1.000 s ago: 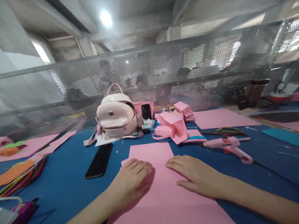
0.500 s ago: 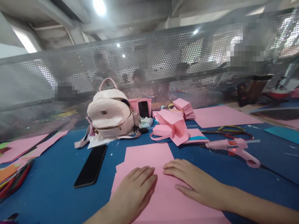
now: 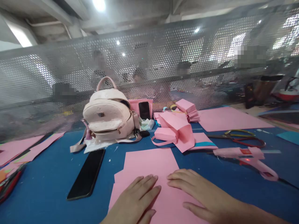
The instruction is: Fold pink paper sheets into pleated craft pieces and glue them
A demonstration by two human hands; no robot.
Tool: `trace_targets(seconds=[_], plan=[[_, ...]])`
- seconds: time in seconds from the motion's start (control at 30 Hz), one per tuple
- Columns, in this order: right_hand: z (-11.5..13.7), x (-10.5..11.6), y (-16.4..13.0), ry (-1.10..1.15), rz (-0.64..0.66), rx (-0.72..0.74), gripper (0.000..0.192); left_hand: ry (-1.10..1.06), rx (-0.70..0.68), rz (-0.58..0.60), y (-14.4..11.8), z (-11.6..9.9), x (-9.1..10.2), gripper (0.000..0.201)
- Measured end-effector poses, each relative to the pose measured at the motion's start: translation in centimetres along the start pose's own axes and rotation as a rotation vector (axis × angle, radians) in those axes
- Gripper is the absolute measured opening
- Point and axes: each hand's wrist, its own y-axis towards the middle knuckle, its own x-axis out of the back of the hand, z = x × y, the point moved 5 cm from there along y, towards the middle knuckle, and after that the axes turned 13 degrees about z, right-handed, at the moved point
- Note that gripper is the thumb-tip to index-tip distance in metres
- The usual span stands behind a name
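A pink paper sheet (image 3: pixel 149 160) with cut, stepped edges lies flat on the blue tabletop in front of me. My left hand (image 3: pixel 137 199) rests palm down on its left part, fingers stretched out. On the right part lies my right hand (image 3: pixel 198 194), also flat, its thumb apart from the fingers. A narrow strip of pink paper shows between the two hands' fingertips. Neither hand grips anything. The sheet's near edge is out of view. A black phone (image 3: pixel 87 174) lies left of the sheet.
A pale pink backpack (image 3: pixel 108 116) stands behind, against a perforated metal screen (image 3: pixel 154 53). Folded pink paper pieces (image 3: pixel 177 127), scissors (image 3: pixel 243 137) and a pink glue gun (image 3: pixel 247 158) with its light on lie to the right. Pink paper strips (image 3: pixel 39 149) lie at left.
The view has shifted a little, so the tabletop things sit lower and more spread out. Both hands stay flat on the paper, with the left thumb now showing.
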Motion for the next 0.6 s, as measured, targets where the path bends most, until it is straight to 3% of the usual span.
trace_targets(seconds=[0.6], plan=[[0.00, -0.09, -0.28, -0.013, 0.031, -0.021, 0.049, 0.070, 0.009, 0.070, 0.08, -0.26, 0.27, 0.057]])
